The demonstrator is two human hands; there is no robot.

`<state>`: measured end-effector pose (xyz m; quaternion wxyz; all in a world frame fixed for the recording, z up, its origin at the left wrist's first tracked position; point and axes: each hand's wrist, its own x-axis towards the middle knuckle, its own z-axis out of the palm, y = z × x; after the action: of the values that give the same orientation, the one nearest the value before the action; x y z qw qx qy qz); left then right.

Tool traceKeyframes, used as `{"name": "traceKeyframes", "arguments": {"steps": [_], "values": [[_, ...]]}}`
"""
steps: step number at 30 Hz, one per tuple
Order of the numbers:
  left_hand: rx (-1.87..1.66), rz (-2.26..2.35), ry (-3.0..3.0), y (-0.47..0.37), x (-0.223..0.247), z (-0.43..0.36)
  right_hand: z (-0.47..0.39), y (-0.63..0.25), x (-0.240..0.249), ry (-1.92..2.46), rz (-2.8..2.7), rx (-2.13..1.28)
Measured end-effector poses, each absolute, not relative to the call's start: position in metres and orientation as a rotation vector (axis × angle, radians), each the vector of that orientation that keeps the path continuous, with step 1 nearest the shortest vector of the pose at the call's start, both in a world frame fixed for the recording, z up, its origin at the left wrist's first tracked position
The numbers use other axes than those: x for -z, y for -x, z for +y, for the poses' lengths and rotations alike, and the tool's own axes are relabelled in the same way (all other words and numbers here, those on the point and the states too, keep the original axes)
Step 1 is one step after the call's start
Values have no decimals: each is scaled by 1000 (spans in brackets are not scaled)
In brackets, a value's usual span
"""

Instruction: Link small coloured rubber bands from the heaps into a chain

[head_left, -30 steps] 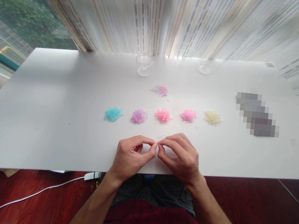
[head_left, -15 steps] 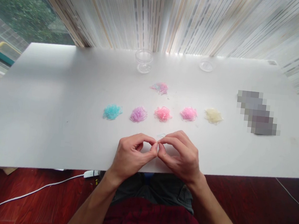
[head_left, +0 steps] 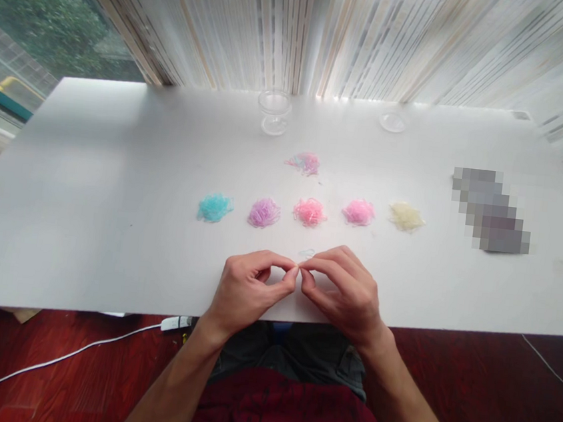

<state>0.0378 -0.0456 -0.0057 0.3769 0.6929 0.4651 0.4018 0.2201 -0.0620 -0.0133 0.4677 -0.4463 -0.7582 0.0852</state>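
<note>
Near the table's front edge, my left hand [head_left: 249, 288] pinches thumb and forefinger together. My right hand [head_left: 346, 290] meets it fingertip to fingertip, its thumb and forefinger also closed. Whatever lies between the fingertips is too small to make out. Just beyond them a few pale bluish loops [head_left: 307, 253] lie on the table. Farther back is a row of small piles of thin bands: turquoise [head_left: 215, 208], purple [head_left: 264, 212], coral pink [head_left: 310, 212], pink [head_left: 358, 212] and pale yellow [head_left: 406, 217]. Behind the row sits a mixed-colour pile [head_left: 306, 163].
Clear round containers [head_left: 275, 103] stand at the back of the white table [head_left: 84, 217], beside the curtain. A clear round lid [head_left: 392, 121] lies to their right. A blurred-out dark object [head_left: 493, 212] is on the right side. A white cable [head_left: 80, 350] crosses the floor.
The view has shifted slightly, so the table items appear a little higher and farther right. My hands stay pinched at nearly the same spot, with the right fingertips very slightly farther right.
</note>
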Motion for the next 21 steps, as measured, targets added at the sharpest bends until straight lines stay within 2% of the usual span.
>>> {"name": "traceKeyframes", "arguments": {"steps": [21], "values": [[-1015,1208,-1865,-40,7,-45,-62,-218,16,1175,-1891,-119]]}}
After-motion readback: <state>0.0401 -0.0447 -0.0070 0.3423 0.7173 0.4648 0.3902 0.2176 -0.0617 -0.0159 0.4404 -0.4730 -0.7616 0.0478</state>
